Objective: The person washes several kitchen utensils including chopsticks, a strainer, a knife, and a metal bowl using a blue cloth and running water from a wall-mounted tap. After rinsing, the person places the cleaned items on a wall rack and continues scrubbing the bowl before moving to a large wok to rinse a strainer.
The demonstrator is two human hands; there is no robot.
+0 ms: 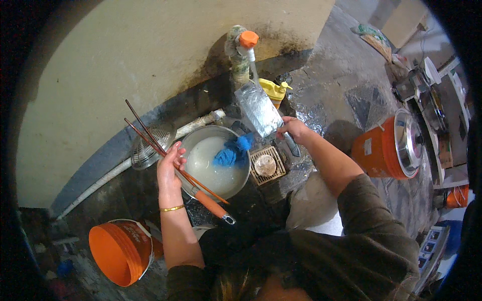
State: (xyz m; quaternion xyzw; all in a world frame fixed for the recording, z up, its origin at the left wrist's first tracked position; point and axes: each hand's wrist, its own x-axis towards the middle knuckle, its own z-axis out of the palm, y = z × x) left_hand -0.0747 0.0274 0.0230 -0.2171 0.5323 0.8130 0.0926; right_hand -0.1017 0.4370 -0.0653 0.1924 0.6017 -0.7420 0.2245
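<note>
My right hand [295, 129] grips the dark handle of a wide metal cleaver [258, 108], its wet blade tilted under the stream from the orange-topped tap [249, 40]. In my left hand [169, 168] are long brown chopsticks [145, 134] and a metal strainer [153, 145] with an orange handle end [213, 204]. Its round head lies beyond my fingers, toward the wall. Between my hands stands a metal basin [201, 131] of cloudy water. A blue cloth [228, 154] lies in it, partly draped over the right rim.
A square floor drain [267, 165] lies right of the basin, and a yellow jug [274, 92] stands behind the cleaver. An orange bucket [118, 253] is at lower left; a lidded orange bucket [379, 148] stands right. A white pipe [108, 176] runs along the wall base.
</note>
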